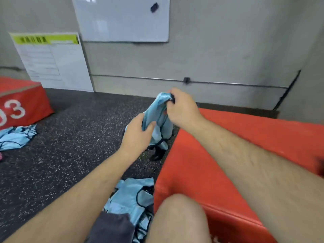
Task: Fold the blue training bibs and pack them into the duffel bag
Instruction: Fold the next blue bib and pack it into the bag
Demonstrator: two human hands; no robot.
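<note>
Speckled floor [70,146], red box [21,102] at left marked "03".
Left hand [138,132] and right hand [182,109] both clutch one blue bib [156,111].

bib [158,118]: thin light-blue cloth, slight sheen | near mat [228,146]: smooth red, probably vinyl | floor [73,130]: dark speckled, rough matt | far whiteboard [122,20]: glossy white | wall pipe [228,83]: metal

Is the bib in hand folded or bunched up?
Bunched, not folded: the blue bib hangs crumpled between the right hand, gripping its top, and the left hand, gripping lower down.
</note>
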